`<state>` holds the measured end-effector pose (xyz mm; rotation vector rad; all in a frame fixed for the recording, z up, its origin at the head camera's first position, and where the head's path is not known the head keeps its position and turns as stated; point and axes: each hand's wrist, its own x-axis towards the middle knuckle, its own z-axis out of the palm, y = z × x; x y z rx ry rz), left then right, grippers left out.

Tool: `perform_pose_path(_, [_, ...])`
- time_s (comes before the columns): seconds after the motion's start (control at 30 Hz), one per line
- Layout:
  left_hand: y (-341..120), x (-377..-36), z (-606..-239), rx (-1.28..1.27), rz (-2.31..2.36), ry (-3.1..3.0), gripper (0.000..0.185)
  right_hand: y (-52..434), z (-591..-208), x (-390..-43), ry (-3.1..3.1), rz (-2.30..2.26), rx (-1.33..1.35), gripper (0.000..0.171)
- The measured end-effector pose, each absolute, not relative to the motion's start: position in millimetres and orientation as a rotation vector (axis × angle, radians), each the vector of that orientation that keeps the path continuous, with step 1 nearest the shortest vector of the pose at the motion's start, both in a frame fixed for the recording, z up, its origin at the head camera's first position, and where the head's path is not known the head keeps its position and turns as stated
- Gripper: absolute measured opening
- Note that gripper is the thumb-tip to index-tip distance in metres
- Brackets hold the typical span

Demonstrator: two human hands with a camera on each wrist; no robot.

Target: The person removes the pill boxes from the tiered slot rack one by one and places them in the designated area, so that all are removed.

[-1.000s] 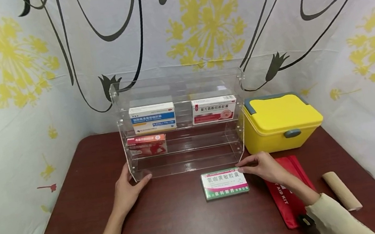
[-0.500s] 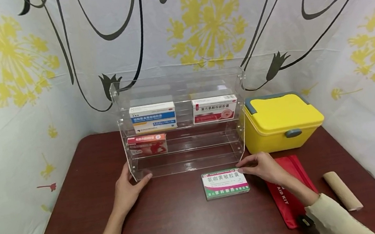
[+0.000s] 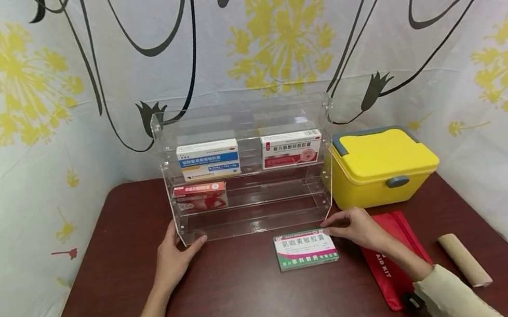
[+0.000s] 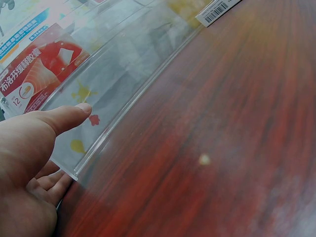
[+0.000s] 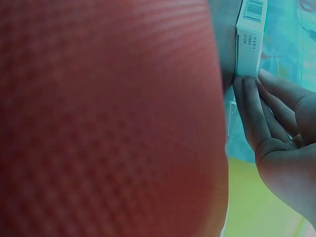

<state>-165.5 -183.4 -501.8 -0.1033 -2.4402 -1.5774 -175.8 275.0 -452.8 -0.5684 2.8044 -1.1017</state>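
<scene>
Head view: my left hand grips the clear rack at its lower left front corner, thumb on the front, fingers round the outer side. My right hand pinches the far right corner of the green-and-white box, thumb at its top face. That box lies face up on the brown table, just in front of the rack, toward its right end. Rack holds three: blue-and-white box left and white-and-red box right on one tier, red box left on the tier below. Yellow case stands just right of the rack; red pouch lies partly under my right arm, beige roll beyond it.

Left wrist view: thumb over the clear front panel, fingers tucked round the edge, partly hidden. Barcoded box end at the top; can't tell which box.

Right wrist view: fingertips pinch the end of the green-and-white box, barcode showing. Blurred red surface fills the left.
</scene>
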Motion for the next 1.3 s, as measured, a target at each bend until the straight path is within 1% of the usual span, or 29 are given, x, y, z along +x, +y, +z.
perform_pose_path(0.27, [-183,-165,-502,-0.09,-1.581,-2.443,0.087,273,-448,-172,2.796,-1.094,-0.479,0.021])
perform_pose_path(0.47, [-183,-166,-503,-0.091,-1.591,-2.445,0.087,274,-443,-167,2.828,-1.121,-0.499,0.019])
perform_pose_path(0.8, [-183,-167,-503,-0.108,-1.582,-2.435,0.089,274,-417,-154,2.828,-1.257,-0.565,0.019])
perform_pose_path(1.07, [-184,-166,-502,-0.085,-1.571,-2.451,0.087,251,-389,-151,2.791,-1.377,-0.641,0.023])
perform_pose_path(1.3, [-184,-165,-503,-0.094,-1.582,-2.441,0.087,217,-365,-161,2.797,-1.358,-0.738,0.025])
